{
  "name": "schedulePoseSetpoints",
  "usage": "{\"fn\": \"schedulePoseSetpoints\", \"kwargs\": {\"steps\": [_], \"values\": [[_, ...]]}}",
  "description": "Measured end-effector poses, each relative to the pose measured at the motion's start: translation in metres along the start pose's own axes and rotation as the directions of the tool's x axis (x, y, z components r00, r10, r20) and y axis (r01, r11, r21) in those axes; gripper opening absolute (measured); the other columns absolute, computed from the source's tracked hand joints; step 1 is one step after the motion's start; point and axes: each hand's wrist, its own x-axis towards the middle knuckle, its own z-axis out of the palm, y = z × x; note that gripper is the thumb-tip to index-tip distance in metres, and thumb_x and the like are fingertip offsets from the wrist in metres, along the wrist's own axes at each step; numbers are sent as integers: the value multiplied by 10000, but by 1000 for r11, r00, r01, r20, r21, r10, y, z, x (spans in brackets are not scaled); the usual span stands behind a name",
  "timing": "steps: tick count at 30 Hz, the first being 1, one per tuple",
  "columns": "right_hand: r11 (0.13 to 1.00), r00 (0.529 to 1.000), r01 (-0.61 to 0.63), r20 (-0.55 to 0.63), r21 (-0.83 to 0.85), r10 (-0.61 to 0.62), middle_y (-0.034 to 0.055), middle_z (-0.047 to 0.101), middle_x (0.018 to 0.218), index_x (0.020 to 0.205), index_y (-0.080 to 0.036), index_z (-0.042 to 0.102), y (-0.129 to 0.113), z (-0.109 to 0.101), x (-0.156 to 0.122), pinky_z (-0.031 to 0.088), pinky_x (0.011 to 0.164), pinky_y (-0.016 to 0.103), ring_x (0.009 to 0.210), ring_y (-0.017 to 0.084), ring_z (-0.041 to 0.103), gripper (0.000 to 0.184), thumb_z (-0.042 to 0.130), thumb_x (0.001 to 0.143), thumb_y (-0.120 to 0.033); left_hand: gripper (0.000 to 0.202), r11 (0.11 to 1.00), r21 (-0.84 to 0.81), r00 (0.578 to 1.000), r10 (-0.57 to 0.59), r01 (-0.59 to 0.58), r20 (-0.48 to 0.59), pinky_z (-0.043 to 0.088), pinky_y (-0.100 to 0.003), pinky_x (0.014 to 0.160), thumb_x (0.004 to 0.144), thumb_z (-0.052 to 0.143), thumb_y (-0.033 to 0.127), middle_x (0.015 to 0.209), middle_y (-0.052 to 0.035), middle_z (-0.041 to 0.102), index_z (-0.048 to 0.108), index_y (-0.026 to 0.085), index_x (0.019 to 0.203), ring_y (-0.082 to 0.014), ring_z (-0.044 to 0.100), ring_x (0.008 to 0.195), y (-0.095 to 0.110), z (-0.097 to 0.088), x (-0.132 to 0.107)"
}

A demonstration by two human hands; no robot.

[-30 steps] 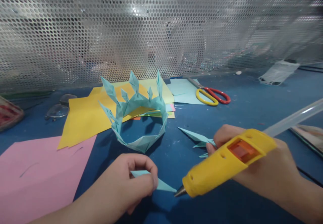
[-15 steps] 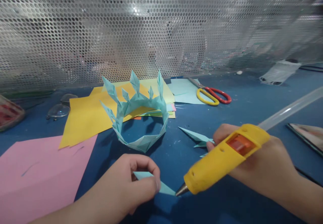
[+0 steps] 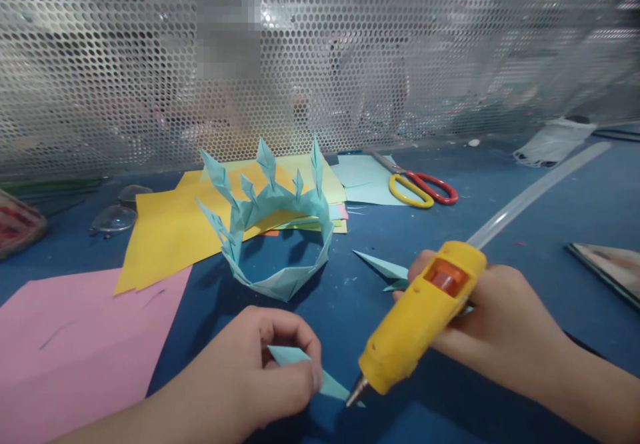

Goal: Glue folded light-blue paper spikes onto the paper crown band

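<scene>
My left hand pinches a folded light-blue paper piece, a slim point that sticks out to the right past the fingertips. A yellow hot glue gun with a clear glue stick in its back is gripped by my right hand. Its metal nozzle is at the tip of the paper piece; whether they touch I cannot tell. Behind my left hand a light-blue folded paper crown stands upright with several pointed spikes. More light-blue folded pieces lie beside my right hand, partly hidden by it.
Yellow paper sheets lie behind the crown, a pink sheet at the left. Scissors rest on a pale blue sheet. Glasses lie at the left. A perforated metal panel closes the table's back.
The glue gun has swung to a steeper tilt, its back end moving left and its nozzle slightly down. My left hand and the paper piece have shifted slightly to the right.
</scene>
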Motion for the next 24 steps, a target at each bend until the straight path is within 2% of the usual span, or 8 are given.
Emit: {"fn": "schedulePoseSetpoints", "kwargs": {"steps": [8, 15, 21, 24], "values": [[998, 1000, 24, -5, 53, -24, -54, 559, 443, 506, -223, 524, 0, -5, 10, 419, 349, 170, 354, 93, 532, 159, 495, 663, -232, 114, 1000, 14, 999, 26, -27, 34, 258, -198, 423, 631, 566, 339, 524, 91, 449, 541, 228, 645, -69, 327, 441, -1, -2, 1], [995, 999, 20, 35, 98, -24, -62, 612, 494, 569, -212, 595, -1, -3, 12, 471, 387, 153, 390, 85, 581, 159, 560, 721, -244, 148, 999, 14, 997, 48, -49, 62, 191, -220, 442, 635, 589, 359, 534, 88, 424, 544, 221, 658, -63, 252, 453, -3, 1, 1], [994, 996, 84, 0, 62, -84, -74, 530, 437, 529, -217, 532, 0, -8, 13, 406, 346, 145, 345, 67, 495, 157, 502, 683, -221, 137, 998, 5, 995, 67, -68, 77, 199, -222, 451, 622, 589, 343, 571, 76, 462, 549, 215, 654, -61, 271, 466, -4, 1, 1], [991, 992, 124, 2, 46, -124, -68, 556, 473, 559, -218, 544, 2, -7, 14, 420, 376, 157, 370, 70, 509, 158, 505, 712, -232, 131, 997, -8, 995, 71, -71, 75, 207, -222, 455, 626, 580, 339, 579, 72, 481, 554, 214, 653, -61, 281, 468, -4, 1, 0]]}}
